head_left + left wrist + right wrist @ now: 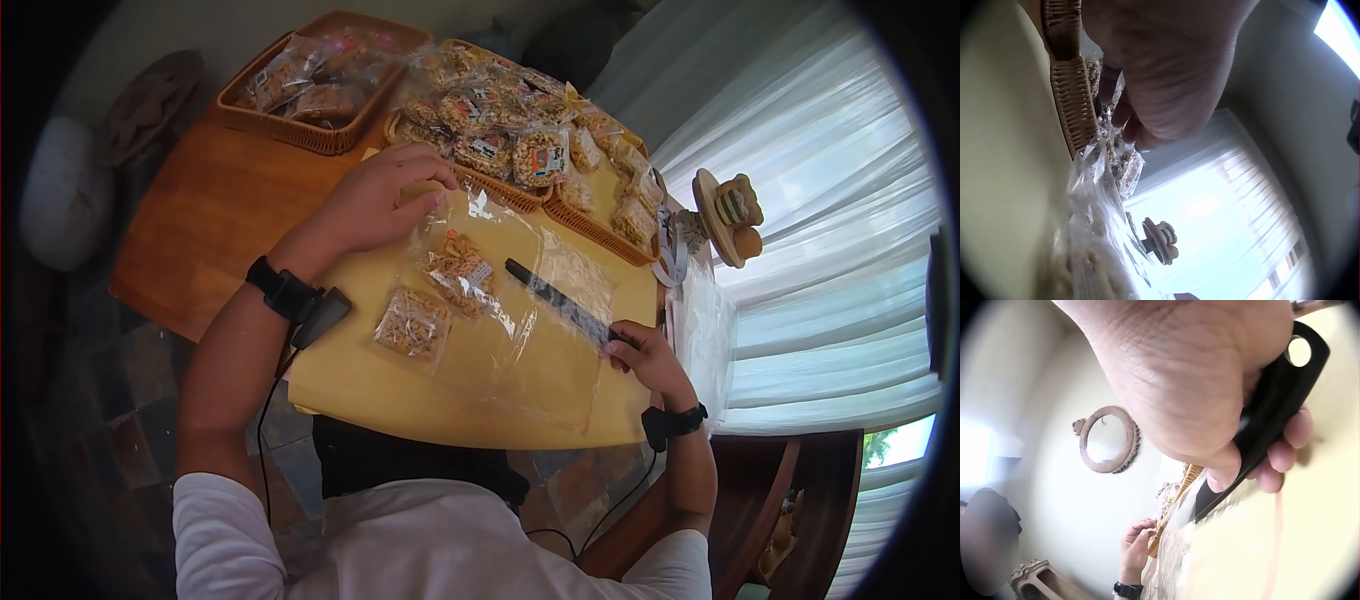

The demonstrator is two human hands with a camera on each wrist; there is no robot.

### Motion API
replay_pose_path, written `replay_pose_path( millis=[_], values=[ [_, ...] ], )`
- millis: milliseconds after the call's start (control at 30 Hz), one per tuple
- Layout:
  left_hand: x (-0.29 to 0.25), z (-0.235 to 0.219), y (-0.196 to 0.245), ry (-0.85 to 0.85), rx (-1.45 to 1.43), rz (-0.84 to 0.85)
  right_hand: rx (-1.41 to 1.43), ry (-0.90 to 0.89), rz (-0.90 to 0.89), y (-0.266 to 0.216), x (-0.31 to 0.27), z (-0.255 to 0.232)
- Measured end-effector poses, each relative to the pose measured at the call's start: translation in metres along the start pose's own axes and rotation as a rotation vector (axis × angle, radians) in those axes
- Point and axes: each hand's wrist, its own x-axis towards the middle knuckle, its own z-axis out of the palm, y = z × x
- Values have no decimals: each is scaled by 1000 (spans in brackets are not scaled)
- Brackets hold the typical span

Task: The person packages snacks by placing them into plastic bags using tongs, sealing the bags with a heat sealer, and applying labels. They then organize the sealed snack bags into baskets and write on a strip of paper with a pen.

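Note:
My left hand pinches the upper edge of a large clear plastic bag spread over the yellow tabletop cover. In the left wrist view, the clear film rises toward its fingertips. My right hand grips a long, flat black utensil by its handle. The right wrist view shows the handle with a round hole at its end. In the head view, the utensil's far part overlaps the bag and points up and left. Two small snack packets, one pale and one orange-brown with a label, lie by the bag's left part.
Behind the bag stand wicker baskets of wrapped snacks: one at the back left, another in the middle and one at the right. A tan figure on a round base stands beside the white curtain.

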Motion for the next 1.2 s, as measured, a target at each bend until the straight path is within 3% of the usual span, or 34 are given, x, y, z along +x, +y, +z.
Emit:
replay_pose_path(
  millis=[67,133,333,567,800,900,1100,1200],
  values=[
    [1,2,2,-82,10,316,-109,7,5,-5,6,5],
    [-1,8,2,-135,21,314,-223,10,1,-14,17,11],
    [-5,12,-8,-216,96,265,-462,259,-469,-29,53,31],
    [-6,7,0,-384,159,93,-653,341,-660,-49,77,46],
    [-8,6,-2,-442,173,-23,-696,332,-647,-46,71,44],
    [-9,9,-6,-430,163,-24,-561,329,-462,-26,45,23],
    [-11,13,-6,-375,248,87,-488,199,-336,-7,1,1],
    [-6,9,7,-485,310,2,-483,211,-420,-17,6,14]
  ],
)
